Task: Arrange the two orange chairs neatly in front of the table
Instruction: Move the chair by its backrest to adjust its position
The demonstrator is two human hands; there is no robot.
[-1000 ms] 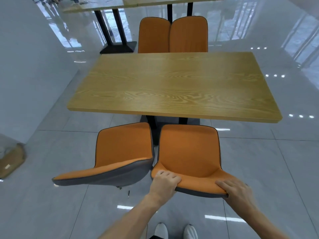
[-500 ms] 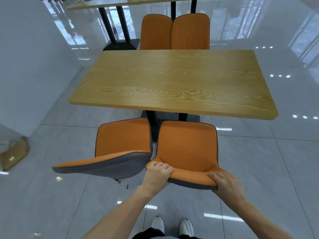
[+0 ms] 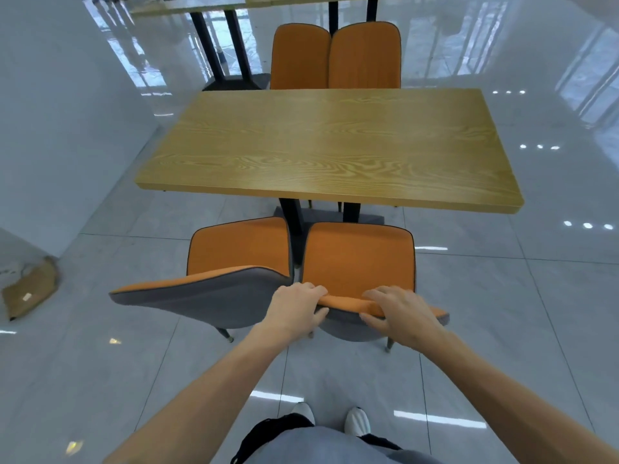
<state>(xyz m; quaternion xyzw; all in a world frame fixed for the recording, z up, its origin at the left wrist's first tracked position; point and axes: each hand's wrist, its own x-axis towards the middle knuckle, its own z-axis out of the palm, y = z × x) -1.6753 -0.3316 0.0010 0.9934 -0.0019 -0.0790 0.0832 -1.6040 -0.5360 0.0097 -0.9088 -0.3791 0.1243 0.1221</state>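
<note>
I log two orange chairs with grey backs and dark piping on the near side of the wooden table (image 3: 330, 145). The right chair (image 3: 358, 259) faces the table squarely, its seat front close to the table's near edge. The left chair (image 3: 239, 251) stands just beside it, backrest swung outward to the left, askew to the table.

Table (image 3: 330, 145) matt wood grain; chairs (image 3: 358, 259) orange fabric, grey backs; floor (image 3: 502, 296) glossy tile

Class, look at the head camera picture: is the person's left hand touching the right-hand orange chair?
Touching. The head view shows the left hand gripping the top edge of the right-hand orange chair.
</note>
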